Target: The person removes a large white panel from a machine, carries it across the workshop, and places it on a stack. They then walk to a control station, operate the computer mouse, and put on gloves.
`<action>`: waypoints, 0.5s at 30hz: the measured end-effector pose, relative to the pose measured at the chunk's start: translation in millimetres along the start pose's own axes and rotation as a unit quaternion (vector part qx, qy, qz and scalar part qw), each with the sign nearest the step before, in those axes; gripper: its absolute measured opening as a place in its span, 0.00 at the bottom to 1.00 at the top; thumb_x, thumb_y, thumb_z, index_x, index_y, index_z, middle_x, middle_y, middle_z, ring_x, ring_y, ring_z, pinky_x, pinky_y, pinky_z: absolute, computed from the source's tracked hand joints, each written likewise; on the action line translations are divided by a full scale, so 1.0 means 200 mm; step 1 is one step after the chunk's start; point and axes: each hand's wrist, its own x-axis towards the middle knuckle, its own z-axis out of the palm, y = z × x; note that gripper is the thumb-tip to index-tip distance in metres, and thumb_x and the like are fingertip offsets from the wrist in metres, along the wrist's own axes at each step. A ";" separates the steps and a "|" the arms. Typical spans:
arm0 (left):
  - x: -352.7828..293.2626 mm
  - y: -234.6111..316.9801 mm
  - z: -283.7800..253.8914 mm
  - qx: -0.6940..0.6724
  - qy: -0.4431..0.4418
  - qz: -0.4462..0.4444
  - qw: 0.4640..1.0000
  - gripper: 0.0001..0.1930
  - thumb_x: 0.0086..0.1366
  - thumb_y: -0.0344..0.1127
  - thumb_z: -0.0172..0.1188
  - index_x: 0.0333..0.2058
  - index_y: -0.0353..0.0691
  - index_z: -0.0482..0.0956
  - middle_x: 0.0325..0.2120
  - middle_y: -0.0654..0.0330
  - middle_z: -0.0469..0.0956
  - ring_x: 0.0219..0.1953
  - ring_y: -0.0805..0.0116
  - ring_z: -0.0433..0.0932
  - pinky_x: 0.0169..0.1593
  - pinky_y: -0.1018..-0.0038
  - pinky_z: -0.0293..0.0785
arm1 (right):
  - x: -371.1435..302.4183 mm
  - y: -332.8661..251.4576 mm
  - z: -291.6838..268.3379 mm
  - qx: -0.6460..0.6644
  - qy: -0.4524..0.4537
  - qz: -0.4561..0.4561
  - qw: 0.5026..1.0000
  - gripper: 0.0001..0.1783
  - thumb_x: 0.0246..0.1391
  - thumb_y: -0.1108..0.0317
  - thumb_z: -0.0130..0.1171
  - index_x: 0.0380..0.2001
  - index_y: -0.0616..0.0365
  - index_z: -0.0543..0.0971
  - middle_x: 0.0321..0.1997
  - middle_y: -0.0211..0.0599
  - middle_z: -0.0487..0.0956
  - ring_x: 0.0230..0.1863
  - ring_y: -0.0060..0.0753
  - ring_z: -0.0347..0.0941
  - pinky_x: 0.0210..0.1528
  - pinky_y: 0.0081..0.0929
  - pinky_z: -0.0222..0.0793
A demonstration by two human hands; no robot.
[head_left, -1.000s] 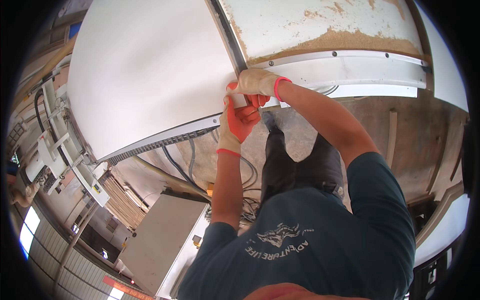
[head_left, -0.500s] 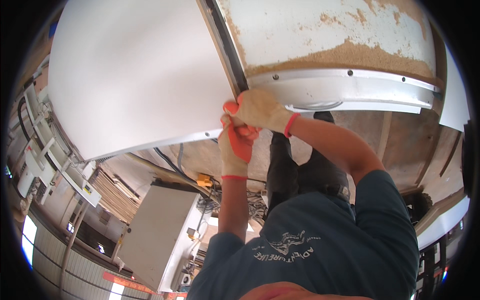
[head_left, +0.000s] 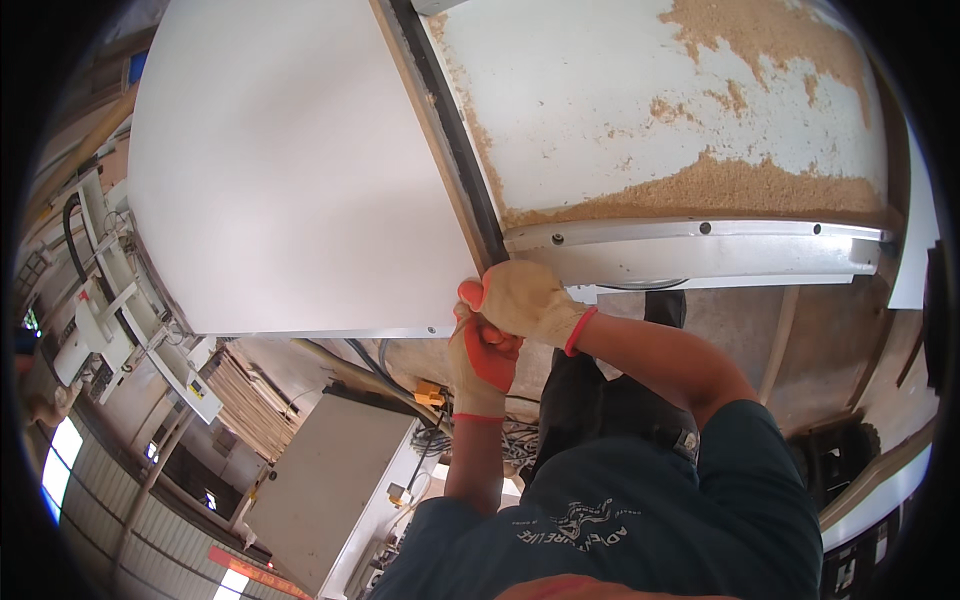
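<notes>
Both of my hands wear cream work gloves with orange palms, and they meet at the near corner of a large white board. My left hand is closed just below the corner, fingers curled. Against it presses my right hand, closed too, its thumb at the board's tan edge. Whatever lies between the fingers is hidden. A dark strip runs along that edge and ends at my right hand. Beyond it lies a white surface strewn with tan sawdust.
A silver metal rail with dark bolt holes borders the sawdust side. Below left stand a grey cabinet, tangled cables and a yellow-orange part. Machine parts line the far left.
The board, rail and both hands sit lower in the picture, as the view has shifted. My hands keep nearly the same closed pose at the corner.
</notes>
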 end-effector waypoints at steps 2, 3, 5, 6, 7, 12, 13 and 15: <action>0.00 0.00 -0.03 -0.013 -0.005 -0.004 1.000 0.19 0.82 0.55 0.45 0.35 0.51 0.71 0.17 0.71 0.62 0.19 0.75 0.59 0.26 0.76 0.58 | -0.01 -0.02 -0.03 -0.013 -0.050 -0.061 0.997 0.18 0.64 0.52 0.54 0.37 0.53 0.85 0.33 0.49 0.86 0.39 0.54 0.85 0.39 0.47 0.79; 0.00 0.00 -0.05 -0.004 -0.013 -0.001 1.000 0.16 0.82 0.54 0.44 0.38 0.52 0.70 0.18 0.70 0.62 0.20 0.74 0.59 0.27 0.75 0.59 | -0.02 -0.03 -0.02 -0.035 -0.048 -0.055 0.997 0.18 0.64 0.51 0.54 0.38 0.52 0.85 0.34 0.48 0.86 0.40 0.54 0.85 0.38 0.48 0.79; 0.01 0.00 -0.07 0.009 -0.050 0.005 0.999 0.14 0.82 0.53 0.43 0.40 0.54 0.69 0.19 0.69 0.63 0.21 0.74 0.60 0.27 0.74 0.60 | -0.03 -0.05 -0.02 -0.086 -0.005 -0.055 0.995 0.18 0.65 0.50 0.54 0.40 0.50 0.84 0.36 0.48 0.87 0.41 0.55 0.85 0.38 0.50 0.80; 0.01 0.00 -0.07 0.014 -0.064 0.006 0.998 0.14 0.82 0.53 0.44 0.40 0.54 0.69 0.20 0.69 0.64 0.22 0.74 0.61 0.27 0.74 0.60 | -0.04 -0.05 -0.01 -0.072 0.000 -0.044 0.996 0.18 0.65 0.49 0.54 0.41 0.49 0.84 0.39 0.47 0.87 0.41 0.56 0.85 0.37 0.53 0.80; 0.02 0.00 -0.08 0.017 -0.094 0.005 0.995 0.14 0.82 0.53 0.44 0.40 0.54 0.69 0.21 0.69 0.64 0.22 0.74 0.61 0.27 0.75 0.60 | -0.04 -0.06 0.00 -0.080 -0.005 -0.054 0.995 0.18 0.65 0.49 0.54 0.42 0.48 0.84 0.39 0.47 0.87 0.41 0.55 0.85 0.37 0.53 0.80; 0.06 -0.03 -0.12 -0.013 -0.094 -0.007 0.995 0.12 0.80 0.52 0.49 0.38 0.55 0.71 0.22 0.73 0.68 0.21 0.74 0.65 0.27 0.76 0.62 | 0.00 -0.04 0.02 -0.022 0.005 -0.022 1.000 0.22 0.66 0.50 0.51 0.33 0.53 0.87 0.36 0.51 0.87 0.40 0.56 0.85 0.38 0.51 0.79; 0.06 -0.04 -0.13 -0.010 -0.071 0.003 0.997 0.12 0.80 0.52 0.48 0.38 0.55 0.72 0.22 0.73 0.68 0.21 0.74 0.65 0.27 0.76 0.62 | 0.00 -0.02 0.01 0.013 -0.013 0.009 1.000 0.23 0.66 0.51 0.51 0.30 0.55 0.87 0.35 0.52 0.87 0.39 0.56 0.85 0.38 0.51 0.79; 0.04 -0.05 -0.14 0.002 -0.071 0.035 0.997 0.13 0.80 0.52 0.48 0.37 0.55 0.72 0.21 0.72 0.68 0.20 0.73 0.64 0.26 0.76 0.61 | 0.00 -0.01 -0.01 0.000 0.023 -0.011 1.000 0.25 0.66 0.51 0.50 0.27 0.56 0.88 0.33 0.52 0.87 0.38 0.57 0.86 0.38 0.50 0.79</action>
